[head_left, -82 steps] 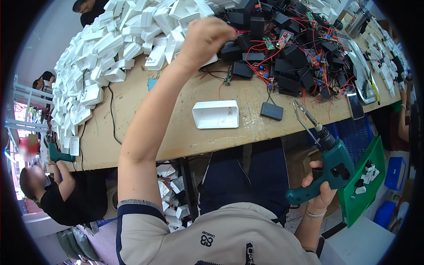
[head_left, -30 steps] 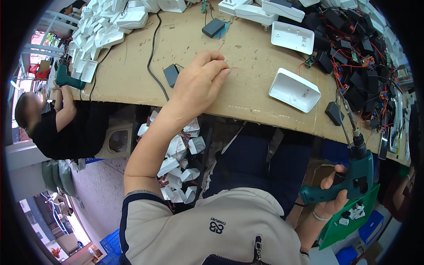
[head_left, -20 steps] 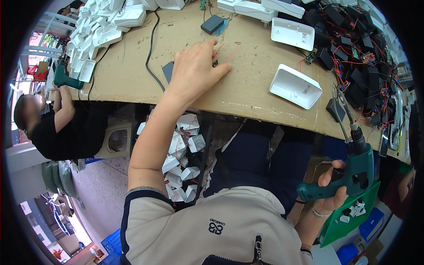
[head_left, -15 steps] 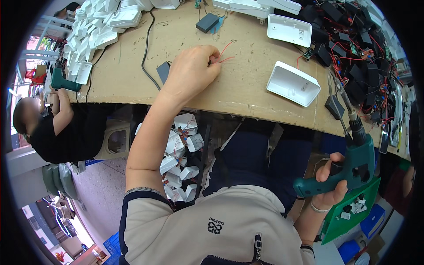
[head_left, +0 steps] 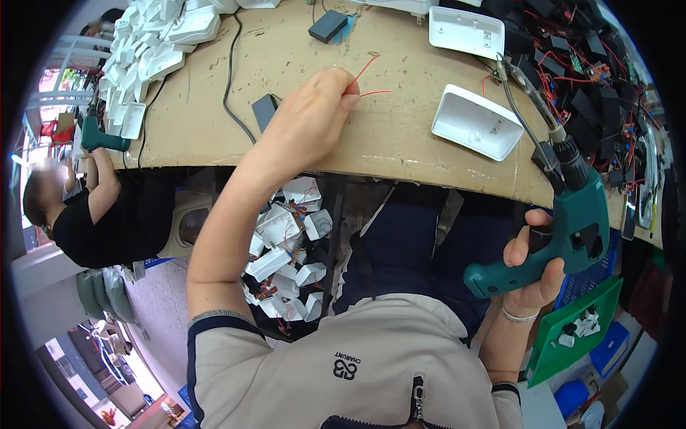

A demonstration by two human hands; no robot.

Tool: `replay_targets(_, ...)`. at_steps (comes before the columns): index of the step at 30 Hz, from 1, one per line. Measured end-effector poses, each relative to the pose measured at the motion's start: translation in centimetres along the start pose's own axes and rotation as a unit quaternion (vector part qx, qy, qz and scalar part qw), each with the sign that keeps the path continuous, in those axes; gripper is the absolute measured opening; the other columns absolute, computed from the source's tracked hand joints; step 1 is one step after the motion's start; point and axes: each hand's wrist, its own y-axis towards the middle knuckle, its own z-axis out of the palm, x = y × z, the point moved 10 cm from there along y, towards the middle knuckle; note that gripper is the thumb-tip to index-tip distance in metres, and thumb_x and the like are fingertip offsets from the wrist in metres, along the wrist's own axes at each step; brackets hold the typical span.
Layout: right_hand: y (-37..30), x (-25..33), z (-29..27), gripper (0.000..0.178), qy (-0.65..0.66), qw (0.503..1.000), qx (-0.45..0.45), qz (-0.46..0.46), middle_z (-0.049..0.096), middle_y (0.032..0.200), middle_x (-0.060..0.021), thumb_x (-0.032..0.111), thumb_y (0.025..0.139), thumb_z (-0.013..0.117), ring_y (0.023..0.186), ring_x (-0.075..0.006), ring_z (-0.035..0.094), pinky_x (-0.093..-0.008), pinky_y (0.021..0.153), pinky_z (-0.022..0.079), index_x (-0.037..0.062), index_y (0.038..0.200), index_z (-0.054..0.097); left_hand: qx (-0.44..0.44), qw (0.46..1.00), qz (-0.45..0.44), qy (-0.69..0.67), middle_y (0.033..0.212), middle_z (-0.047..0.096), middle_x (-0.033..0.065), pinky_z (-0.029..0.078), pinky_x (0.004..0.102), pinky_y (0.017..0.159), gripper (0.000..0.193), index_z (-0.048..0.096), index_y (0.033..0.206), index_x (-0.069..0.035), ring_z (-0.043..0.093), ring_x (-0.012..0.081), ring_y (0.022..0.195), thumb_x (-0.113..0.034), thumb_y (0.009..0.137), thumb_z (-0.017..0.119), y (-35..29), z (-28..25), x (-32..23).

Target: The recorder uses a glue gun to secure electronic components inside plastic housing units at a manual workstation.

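Observation:
My left hand (head_left: pixel 314 114) is closed above the cardboard tabletop. It pinches red wires (head_left: pixel 368 70), whose ends stick out to the right of the fingertips; anything else inside the grip is hidden. At the right, my right hand (head_left: pixel 532 275) wraps round the handle of a teal soldering gun (head_left: pixel 582 214). The gun's long metal tip and a thin curved tube point up and left over the table. Near that tip lies a white open plastic casing (head_left: pixel 477 123), with a second white casing (head_left: pixel 466 32) behind it. A black box (head_left: pixel 264 111) is beside my left wrist.
Black boxes with red wires (head_left: pixel 586 79) pile up at the far right. White casings (head_left: pixel 153 50) heap at the far left, near a black cable (head_left: pixel 229 79). Another person (head_left: pixel 89 207) works at the left. A green tray (head_left: pixel 575 336) is low at the right.
The soldering gun in my right hand has risen, and its tip has swung left and away from me. My left hand has shifted slightly, still pinching the red wires. The view has tilted a little.

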Motion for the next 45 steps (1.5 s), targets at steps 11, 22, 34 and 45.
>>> replay_targets(11,2.0,-2.6,-2.1,0.060,-0.042,0.989,-0.143,-0.005,0.041,0.129,-0.0218,0.032,0.089,0.051,0.107,-0.0288,0.054,-0.0302,0.079,0.052,0.0007,0.135,0.027,0.016,0.962,-0.042,-0.268,0.071,0.056,0.0074,0.041,0.0267,0.052,0.010,0.062,0.084,-0.001,0.052,0.0164,0.056,-0.006,0.075,0.063,0.0,3.4,-5.3)
replay_targets(22,4.3,-3.4,-1.2,0.054,0.010,0.985,-0.172,0.003,0.045,0.125,-0.0193,0.018,0.085,0.058,0.114,-0.0325,0.049,-0.0414,0.091,0.046,-0.0004,0.130,0.035,-0.034,0.980,0.182,-0.078,0.069,0.050,0.0074,0.046,0.0338,0.049,0.020,0.059,0.087,-0.004,0.056,0.0242,0.058,-0.002,0.067,0.062,0.2,3.8,-10.9)
replay_targets(34,0.3,0.9,-2.4,0.070,-0.155,0.977,-0.140,-0.043,0.043,0.126,-0.0251,0.032,0.083,0.061,0.107,-0.0322,0.054,-0.0333,0.078,0.053,-0.0027,0.133,0.028,-0.100,0.978,0.092,-0.156,0.067,0.056,0.0051,0.039,0.0261,0.052,0.010,0.064,0.080,-0.004,0.052,0.0154,0.057,-0.001,0.071,0.067,0.8,4.4,-10.0)
replay_targets(45,-7.1,3.3,-2.5,0.076,-0.309,0.918,-0.246,0.047,0.055,0.108,-0.0240,0.039,0.071,0.073,0.079,-0.0225,0.063,-0.0273,0.061,0.054,-0.0089,0.121,0.040,-0.222,0.973,0.043,0.047,0.090,0.060,0.0035,0.029,0.0320,0.074,0.008,0.066,0.073,-0.009,0.052,0.0166,0.077,-0.012,0.066,0.070,0.7,3.8,-10.8)
